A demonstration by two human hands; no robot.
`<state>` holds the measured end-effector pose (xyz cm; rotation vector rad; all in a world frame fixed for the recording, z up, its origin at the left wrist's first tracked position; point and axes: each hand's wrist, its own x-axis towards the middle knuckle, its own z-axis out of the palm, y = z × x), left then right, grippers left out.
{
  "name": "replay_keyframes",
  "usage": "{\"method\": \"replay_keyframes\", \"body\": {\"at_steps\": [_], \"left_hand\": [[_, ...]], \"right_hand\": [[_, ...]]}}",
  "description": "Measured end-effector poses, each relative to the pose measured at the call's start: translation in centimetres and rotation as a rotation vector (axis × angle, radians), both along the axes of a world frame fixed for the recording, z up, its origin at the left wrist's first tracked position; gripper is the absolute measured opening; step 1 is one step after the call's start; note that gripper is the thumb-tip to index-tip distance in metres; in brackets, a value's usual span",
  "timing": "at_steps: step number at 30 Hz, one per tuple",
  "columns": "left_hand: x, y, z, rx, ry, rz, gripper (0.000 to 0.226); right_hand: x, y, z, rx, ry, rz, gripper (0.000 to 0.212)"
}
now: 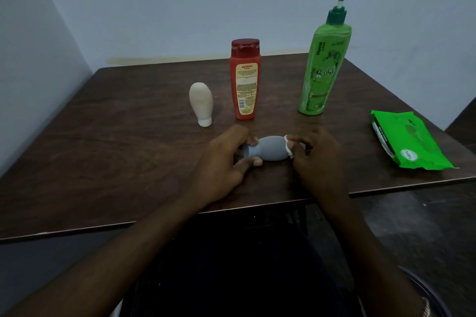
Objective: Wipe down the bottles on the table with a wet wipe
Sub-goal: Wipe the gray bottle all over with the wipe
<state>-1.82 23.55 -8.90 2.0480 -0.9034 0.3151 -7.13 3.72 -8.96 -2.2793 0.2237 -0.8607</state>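
- The grey bottle (270, 150) lies on its side on the dark wooden worktop (116, 149), near the front edge, with its narrow cap end pointing left.
- The left hand (224, 162) grips the grey bottle's cap end. Thumb and fingers are curled round it from both sides, and the thumb tip rests on the worktop just in front.
- The right hand (316, 159) is at the grey bottle's wide end. Its fingers are bent and pinch a white wipe (289, 145), bunched up and pressed against that end.
- Behind the grey bottle and to its left a cream bottle (201, 101) stands on its cap.
- Straight behind the grey bottle stands a red bottle (245, 80) — upright, its label facing forward.
- Behind the grey bottle and to its right is a tall green pump bottle (322, 67), also upright.
- Well to the right of the grey bottle a green pack of wipes (407, 139) lies flat near the worktop's right edge.
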Motion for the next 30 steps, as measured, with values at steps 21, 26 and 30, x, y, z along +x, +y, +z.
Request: {"method": "replay_keyframes", "body": {"at_steps": [21,26,30], "left_hand": [[0.4,0.3,0.7,-0.026,0.188,0.030,0.043],[0.4,0.3,0.3,-0.090,0.103,0.018,0.036],[0.3,0.2,0.2,-0.091,0.128,0.032,0.036]], "right_hand": [[0.3,1.6,1.4,0.047,0.049,-0.005,0.017],[-0.2,5.4,2.1,-0.083,0.095,0.121,0.006],[-0.6,6.1,2.0,-0.134,0.074,0.137,0.008]]}}
